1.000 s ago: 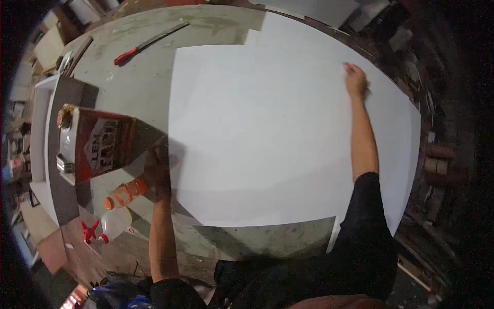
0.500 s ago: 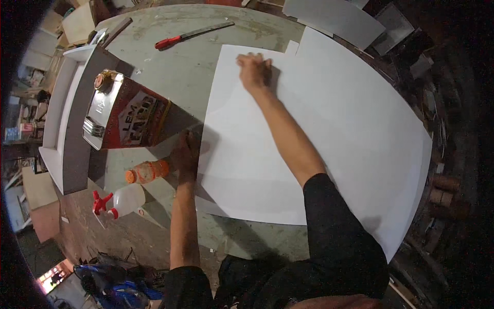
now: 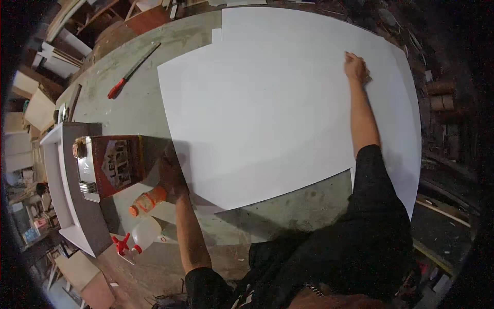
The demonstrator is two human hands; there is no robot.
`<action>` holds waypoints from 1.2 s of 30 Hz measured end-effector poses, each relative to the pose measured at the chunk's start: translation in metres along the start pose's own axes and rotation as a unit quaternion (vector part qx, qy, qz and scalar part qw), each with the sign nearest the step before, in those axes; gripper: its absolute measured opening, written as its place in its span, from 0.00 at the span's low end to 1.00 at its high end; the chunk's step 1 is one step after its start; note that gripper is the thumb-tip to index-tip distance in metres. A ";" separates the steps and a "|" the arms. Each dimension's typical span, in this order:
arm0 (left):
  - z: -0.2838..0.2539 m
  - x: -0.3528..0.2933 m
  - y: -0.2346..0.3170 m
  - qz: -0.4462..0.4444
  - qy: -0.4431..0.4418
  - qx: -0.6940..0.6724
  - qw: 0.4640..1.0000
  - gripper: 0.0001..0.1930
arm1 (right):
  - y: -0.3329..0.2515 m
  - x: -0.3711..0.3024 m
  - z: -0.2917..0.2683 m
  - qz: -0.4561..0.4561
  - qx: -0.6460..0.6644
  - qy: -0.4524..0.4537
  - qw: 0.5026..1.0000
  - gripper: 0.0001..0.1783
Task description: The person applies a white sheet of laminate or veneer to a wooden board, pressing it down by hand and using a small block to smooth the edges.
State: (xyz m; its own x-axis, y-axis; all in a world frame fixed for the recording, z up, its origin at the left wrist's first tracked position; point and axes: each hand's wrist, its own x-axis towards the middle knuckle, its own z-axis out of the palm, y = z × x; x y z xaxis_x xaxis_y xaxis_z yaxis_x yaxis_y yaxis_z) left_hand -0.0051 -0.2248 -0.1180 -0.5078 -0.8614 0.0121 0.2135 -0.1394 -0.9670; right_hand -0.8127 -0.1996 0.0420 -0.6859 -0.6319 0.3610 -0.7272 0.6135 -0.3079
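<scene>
A large white sheet (image 3: 257,103) with a stepped outline covers much of the grey-green table. Over its right part is my right hand (image 3: 356,68), arm stretched out, fingers curled in; anything within them is hidden. My left hand (image 3: 172,172) rests in dark shadow at the sheet's left edge, its fingers hard to make out. Just left of that hand lie an orange-capped plastic bottle (image 3: 147,201) and a red-and-silver metal can (image 3: 116,164). Closer to me is a white spray bottle (image 3: 145,233) with a red trigger head.
A red-handled saw-like tool (image 3: 134,70) lies on the far left of the table (image 3: 195,67). A shallow pale box-like panel (image 3: 77,190) stands along the left edge. Boards and offcuts (image 3: 38,105) crowd the floor on the left, with more stacked material (image 3: 442,103) at the right.
My right hand has swept rightward across the white sheet. My left hand stays by the sheet's left edge. The whole view has turned, so the table's things appear shifted.
</scene>
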 end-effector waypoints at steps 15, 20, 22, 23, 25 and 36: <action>-0.008 0.002 -0.051 -0.291 -0.057 -0.821 0.487 0.19 | -0.231 -0.118 0.035 -0.257 0.120 -0.113 0.952 0.20; -0.018 0.003 -0.059 -0.312 -0.205 -0.842 0.390 0.20 | -0.227 -0.067 0.046 -0.153 0.136 -0.193 0.960 0.13; -0.025 0.010 -0.092 -0.292 -0.248 -0.832 0.401 0.20 | -0.250 -0.124 0.036 -0.321 0.074 -0.130 0.935 0.10; -0.031 0.010 -0.101 -0.288 -0.243 -0.833 0.406 0.20 | -0.249 -0.124 0.034 -0.306 0.097 -0.141 0.936 0.10; -0.029 0.006 -0.110 -0.296 -0.205 -0.836 0.415 0.20 | -0.248 -0.110 0.025 -0.235 0.179 -0.178 0.939 0.09; -0.008 -0.010 -0.073 -0.162 -0.243 -0.813 0.503 0.24 | -0.257 -0.126 0.017 -0.282 0.108 -0.156 0.941 0.11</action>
State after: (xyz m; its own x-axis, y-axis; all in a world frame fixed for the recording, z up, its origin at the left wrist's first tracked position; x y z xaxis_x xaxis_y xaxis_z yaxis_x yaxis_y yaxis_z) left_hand -0.0225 -0.2014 -0.0493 0.0521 -0.9951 -0.0842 -0.9810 -0.0668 0.1820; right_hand -0.5402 -0.2855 0.0610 -0.1394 -0.9568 0.2553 -0.9435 0.0501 -0.3277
